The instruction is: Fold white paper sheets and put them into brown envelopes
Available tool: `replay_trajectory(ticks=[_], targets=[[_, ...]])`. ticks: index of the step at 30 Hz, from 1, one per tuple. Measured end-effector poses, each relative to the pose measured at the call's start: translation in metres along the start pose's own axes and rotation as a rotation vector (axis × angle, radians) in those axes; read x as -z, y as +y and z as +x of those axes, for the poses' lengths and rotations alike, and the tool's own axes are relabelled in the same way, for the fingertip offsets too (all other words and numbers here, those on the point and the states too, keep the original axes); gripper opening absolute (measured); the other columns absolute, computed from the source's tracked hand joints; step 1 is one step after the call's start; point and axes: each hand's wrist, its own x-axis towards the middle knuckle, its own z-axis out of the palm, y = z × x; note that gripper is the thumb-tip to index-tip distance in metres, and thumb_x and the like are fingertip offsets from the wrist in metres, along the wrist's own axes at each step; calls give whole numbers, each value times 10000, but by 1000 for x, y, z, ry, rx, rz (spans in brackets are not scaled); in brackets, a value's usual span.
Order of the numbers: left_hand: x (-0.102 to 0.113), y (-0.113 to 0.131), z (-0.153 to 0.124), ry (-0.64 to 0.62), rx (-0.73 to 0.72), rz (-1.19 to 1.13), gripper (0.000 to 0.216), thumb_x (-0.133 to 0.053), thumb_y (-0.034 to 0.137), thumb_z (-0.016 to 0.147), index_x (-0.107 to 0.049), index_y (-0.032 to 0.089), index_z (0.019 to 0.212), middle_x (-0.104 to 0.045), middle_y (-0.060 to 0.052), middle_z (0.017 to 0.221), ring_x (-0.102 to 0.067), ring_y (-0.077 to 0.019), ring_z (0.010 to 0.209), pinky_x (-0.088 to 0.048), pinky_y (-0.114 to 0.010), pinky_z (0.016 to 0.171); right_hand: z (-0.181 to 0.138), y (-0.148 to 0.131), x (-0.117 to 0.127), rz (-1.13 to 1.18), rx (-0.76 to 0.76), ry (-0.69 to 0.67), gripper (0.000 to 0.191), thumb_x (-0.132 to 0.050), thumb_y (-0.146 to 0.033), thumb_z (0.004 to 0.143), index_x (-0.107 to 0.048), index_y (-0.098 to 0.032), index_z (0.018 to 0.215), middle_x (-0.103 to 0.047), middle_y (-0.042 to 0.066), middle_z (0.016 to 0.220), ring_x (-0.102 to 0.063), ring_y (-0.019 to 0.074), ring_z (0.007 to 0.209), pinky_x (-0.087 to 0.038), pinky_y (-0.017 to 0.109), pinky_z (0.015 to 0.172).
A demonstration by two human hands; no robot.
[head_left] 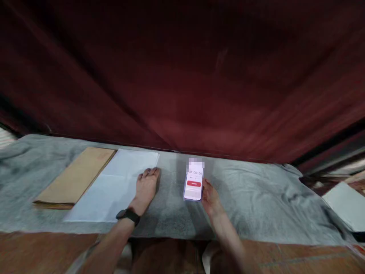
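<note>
A smartphone point(193, 186) with a lit screen, a row of zeros and a red button is in the middle of the head view. My right hand point(210, 196) grips it by its right edge, and part of the fingers is hidden behind the phone. My left hand point(147, 185), wearing a dark wristwatch point(128, 216), lies palm down with fingers stretched out over the right edge of white paper sheets point(114, 188). Left of the sheets is a stack of brown paper point(75, 175), partly covered by them.
Grey cloth point(256, 205) covers the work surface and is wrinkled at the right. Behind it hangs a dark red curtain point(182, 95). A white flat object point(346, 205) lies beyond the cloth at the far right. Reddish tiled floor point(42, 251) shows along the near side.
</note>
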Motion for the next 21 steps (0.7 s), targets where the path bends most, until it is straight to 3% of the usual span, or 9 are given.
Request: replay_trajectory(ticks=[5,8,12,16,19,21], targets=[[-5,-8,-1,6,1,-29,529,-345,-16,908,-638,153,1315,-634,-112,1396,-571,-309,1272,-485,-466,980,1,5,1,-14,42,-39,177,-801,-321,735,-725,-222,861,-793,16,862,-752,219,764,-596,308,701],[-10,-7,0,51,-6,-167,501,-367,-6,891,-662,125,1275,-628,-148,1394,-557,-324,1295,-432,-509,1069,2,6,3,-33,54,-71,158,-788,-299,748,-724,-224,871,-789,19,855,-754,229,795,-596,317,712],[-17,14,2,23,38,-790,357,-463,218,950,-690,154,1218,-679,-142,1310,-616,-278,1228,-441,-454,1100,4,8,1,-21,48,-48,151,-785,-288,721,-728,-216,841,-789,27,849,-748,226,786,-593,308,698],[-22,54,-4,-232,312,-1581,392,-558,438,937,-681,152,1175,-757,-130,1082,-718,-236,988,-567,-373,882,5,13,-5,-30,68,-47,156,-788,-309,725,-724,-217,833,-780,29,817,-748,235,791,-596,319,710],[-26,80,-10,-370,510,-1908,396,-667,453,875,-674,148,1127,-768,-112,982,-731,-207,816,-573,-321,732,6,20,-8,-46,75,-61,160,-788,-317,730,-722,-217,836,-775,33,808,-748,252,836,-600,337,730],[-29,93,-11,-354,591,-2030,345,-706,419,849,-682,140,1050,-770,-101,948,-724,-191,766,-563,-298,700,7,23,-8,-56,74,-67,156,-780,-323,743,-723,-219,844,-772,34,811,-746,256,867,-601,344,745]])
